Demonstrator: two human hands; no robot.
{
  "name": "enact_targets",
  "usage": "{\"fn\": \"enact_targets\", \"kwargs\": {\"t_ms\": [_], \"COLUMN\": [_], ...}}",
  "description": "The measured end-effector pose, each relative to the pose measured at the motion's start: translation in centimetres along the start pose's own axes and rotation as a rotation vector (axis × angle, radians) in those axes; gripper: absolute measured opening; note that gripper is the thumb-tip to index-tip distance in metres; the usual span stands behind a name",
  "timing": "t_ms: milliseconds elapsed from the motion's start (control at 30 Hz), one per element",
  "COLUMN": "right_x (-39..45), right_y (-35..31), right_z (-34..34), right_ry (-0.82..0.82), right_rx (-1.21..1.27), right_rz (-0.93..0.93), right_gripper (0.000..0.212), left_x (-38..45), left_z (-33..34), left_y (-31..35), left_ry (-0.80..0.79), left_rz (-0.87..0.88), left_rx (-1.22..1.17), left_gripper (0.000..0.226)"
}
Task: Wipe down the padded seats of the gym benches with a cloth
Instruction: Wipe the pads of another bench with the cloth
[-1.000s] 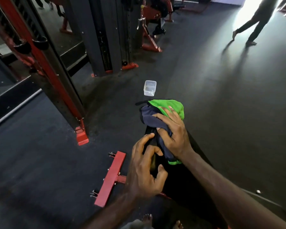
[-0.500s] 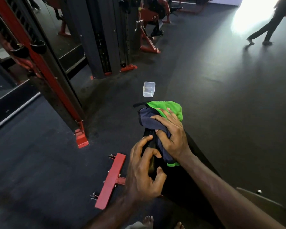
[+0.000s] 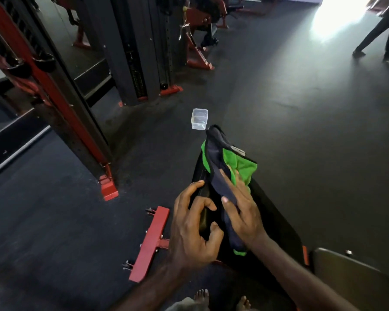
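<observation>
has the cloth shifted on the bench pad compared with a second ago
Yes. The cloth under the right hand now stretches further toward the clear container on the floor, its tip almost reaching it.

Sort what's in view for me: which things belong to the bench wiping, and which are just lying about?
In the job:
green and navy cloth
black bench pad
right hand pressing the cloth
left hand on the pad's edge

Lying about:
clear plastic container on the floor
red bench foot
cable machine
</observation>
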State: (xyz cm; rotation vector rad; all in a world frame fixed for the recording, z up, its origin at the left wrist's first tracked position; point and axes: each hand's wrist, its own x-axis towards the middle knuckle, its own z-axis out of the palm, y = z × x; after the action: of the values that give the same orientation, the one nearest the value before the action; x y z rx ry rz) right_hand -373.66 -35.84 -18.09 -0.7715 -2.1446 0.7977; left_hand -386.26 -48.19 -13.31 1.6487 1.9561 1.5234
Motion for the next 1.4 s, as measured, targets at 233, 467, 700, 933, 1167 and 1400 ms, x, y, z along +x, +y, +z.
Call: {"fn": "enact_targets", "kwargs": {"t_ms": [233,467,700,933,1167,1400], "right_x": [-2.0,-3.1,-7.0,-7.7,-7.8,-9.2], "right_y": [-0.7,2.5,1.9,-0.7,0.6,0.7], "right_z": [0.6,-0.2,0.2,1.7,0.8,1.6], "right_ry": [0.07,0.129,0.07,0.122,0.222,0.176], "right_rx": [0.09,0.112,0.042,0.082,0.139,0.042], "right_rz": [0.322,0.531,0.212,0.345,0.505,0.34], "right_gripper": [0.062,0.083,0.054,0.058,0.045,0.061], "left_x": [0.1,0.0,0.1,0.0,-0.1,-0.1], "left_z": [0.0,0.0,0.1,0.1,0.0,0.1], "left_y": [0.1,-0.1,-0.2,-0.4,-0.4,-0.5], "left_ry": [-0.048,-0.088,-0.073,-0.051,-0.078,-0.078], "left_rz": [-0.022,-0.038,-0.033,-0.026,-0.033,-0.024], "left_rx": [0.01,0.014,0.006,-0.006,-0.007,0.008], "left_gripper": [0.06,0.067,0.065,0.063,0.061,0.062]}}
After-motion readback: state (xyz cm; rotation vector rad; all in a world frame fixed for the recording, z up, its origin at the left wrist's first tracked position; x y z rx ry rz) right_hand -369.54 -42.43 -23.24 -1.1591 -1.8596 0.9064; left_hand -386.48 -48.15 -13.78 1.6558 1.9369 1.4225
